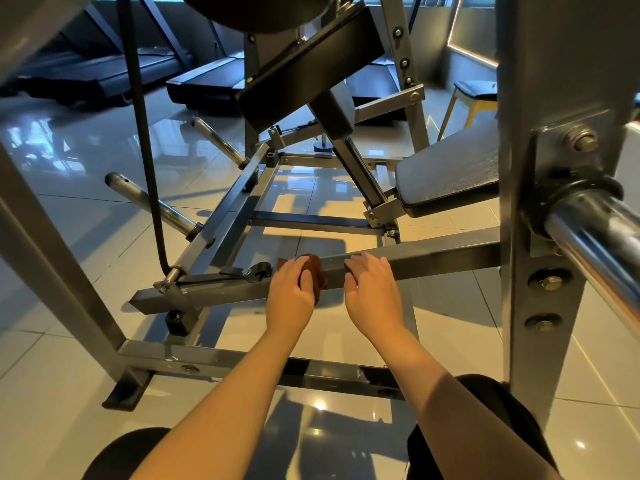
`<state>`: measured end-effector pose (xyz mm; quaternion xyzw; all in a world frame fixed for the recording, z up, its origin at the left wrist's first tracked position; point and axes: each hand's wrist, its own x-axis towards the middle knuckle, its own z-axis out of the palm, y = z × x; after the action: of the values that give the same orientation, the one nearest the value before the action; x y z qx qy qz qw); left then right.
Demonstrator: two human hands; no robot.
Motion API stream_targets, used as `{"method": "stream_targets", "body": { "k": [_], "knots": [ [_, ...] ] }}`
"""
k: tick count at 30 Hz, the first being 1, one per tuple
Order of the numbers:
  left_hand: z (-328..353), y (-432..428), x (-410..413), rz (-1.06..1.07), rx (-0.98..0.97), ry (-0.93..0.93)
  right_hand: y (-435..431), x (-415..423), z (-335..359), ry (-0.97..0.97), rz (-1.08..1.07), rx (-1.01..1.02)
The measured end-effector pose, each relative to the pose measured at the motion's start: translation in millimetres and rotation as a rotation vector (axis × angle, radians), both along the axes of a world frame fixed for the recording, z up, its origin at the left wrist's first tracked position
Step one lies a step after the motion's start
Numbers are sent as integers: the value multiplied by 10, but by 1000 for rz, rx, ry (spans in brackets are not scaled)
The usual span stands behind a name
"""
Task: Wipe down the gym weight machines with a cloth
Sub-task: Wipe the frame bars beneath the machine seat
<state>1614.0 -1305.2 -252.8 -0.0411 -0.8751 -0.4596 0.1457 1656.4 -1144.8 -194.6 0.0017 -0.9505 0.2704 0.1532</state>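
While our left hand [291,289] grips the cloth [317,277] on the bar [433,258], our right hand [372,289] rests there too. Its fingers lie loose.

No text, label, brand or number can be read on anything in view.

The left grip [291,289] covers most of the cloth [317,269]. The chrome bar [595,233] runs off the right edge.
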Motion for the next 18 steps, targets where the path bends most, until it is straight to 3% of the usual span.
{"method": "stream_targets", "body": {
  "k": [3,6,8,14,18],
  "knots": [
    [71,248,98,-49,32,52,-32,-11,-37,24,12,3],
    [157,436,173,-170,-30,103,7,-52,-36,46,-51,-113],
    [213,396,97,-187,-94,125,81,-72,-5,75,-85,-81],
    [241,109,-252,25,-78,-226,166,-13,-12,100,-34,115],
    [291,373,-162,-59,-69,-104,171,-31,-40,90,-15,156]
  ]
}}
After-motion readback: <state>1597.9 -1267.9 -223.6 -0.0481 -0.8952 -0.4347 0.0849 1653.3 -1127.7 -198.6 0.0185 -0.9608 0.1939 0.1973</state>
